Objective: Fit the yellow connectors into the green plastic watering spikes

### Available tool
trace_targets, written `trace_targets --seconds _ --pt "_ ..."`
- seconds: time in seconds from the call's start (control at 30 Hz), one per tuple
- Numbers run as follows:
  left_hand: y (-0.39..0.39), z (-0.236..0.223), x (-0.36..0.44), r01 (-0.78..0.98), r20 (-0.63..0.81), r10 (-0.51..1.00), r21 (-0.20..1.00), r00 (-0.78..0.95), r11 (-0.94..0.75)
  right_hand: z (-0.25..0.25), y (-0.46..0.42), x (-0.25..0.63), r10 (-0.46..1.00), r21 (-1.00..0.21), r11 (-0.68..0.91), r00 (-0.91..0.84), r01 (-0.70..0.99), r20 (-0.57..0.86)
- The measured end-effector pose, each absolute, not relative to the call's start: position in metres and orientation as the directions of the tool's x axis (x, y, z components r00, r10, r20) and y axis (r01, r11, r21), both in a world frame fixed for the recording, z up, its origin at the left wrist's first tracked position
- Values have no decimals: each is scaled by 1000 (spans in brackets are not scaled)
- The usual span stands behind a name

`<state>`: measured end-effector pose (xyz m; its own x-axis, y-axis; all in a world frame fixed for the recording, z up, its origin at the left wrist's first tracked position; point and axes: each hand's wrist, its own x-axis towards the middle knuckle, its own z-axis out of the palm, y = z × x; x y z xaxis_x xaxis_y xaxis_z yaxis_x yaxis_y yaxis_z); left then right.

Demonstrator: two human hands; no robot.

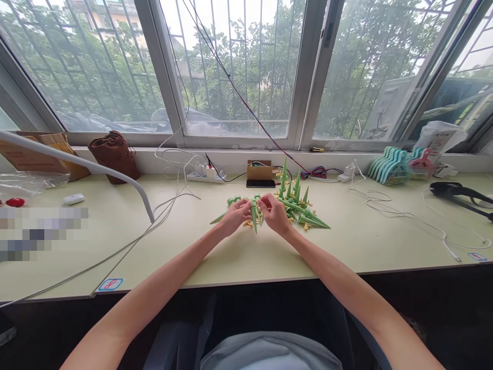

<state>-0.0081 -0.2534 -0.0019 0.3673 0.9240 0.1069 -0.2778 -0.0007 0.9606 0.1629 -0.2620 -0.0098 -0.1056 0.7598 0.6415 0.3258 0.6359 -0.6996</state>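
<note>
My left hand (236, 216) is closed around the upper part of a green plastic watering spike (254, 220), whose pointed end hangs downward over the table. Close against the top of that spike, my right hand (274, 211) has its thumb and fingers pinched together; what they grip is hidden. More green spikes lie beside and behind my left hand. To the right of my right hand is a pile of green spikes (314, 220) with small yellow valves (306, 226) among them, some of the spikes standing upright. A few yellow valves (248, 224) lie on the table beneath my hands.
A phone (261, 183) lies behind the hands before a small cardboard box (259, 169). Power strip (206, 176) and cables are along the sill. Green hangers (389, 165) and a black strapped object (460, 195) are right; a brown pouch (114, 156) and white curved arm (131, 180) are left.
</note>
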Motion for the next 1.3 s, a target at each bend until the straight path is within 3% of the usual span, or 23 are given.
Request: trace_targets --seconds 0.5,1.3 --pt "-252 -3 -8 -374 102 922 926 373 49 -8 -263 164 772 -705 618 -98 348 628" --pt "-253 -3 -9 -267 180 952 957 248 -112 -9 -261 163 796 -711 594 -147 376 587"
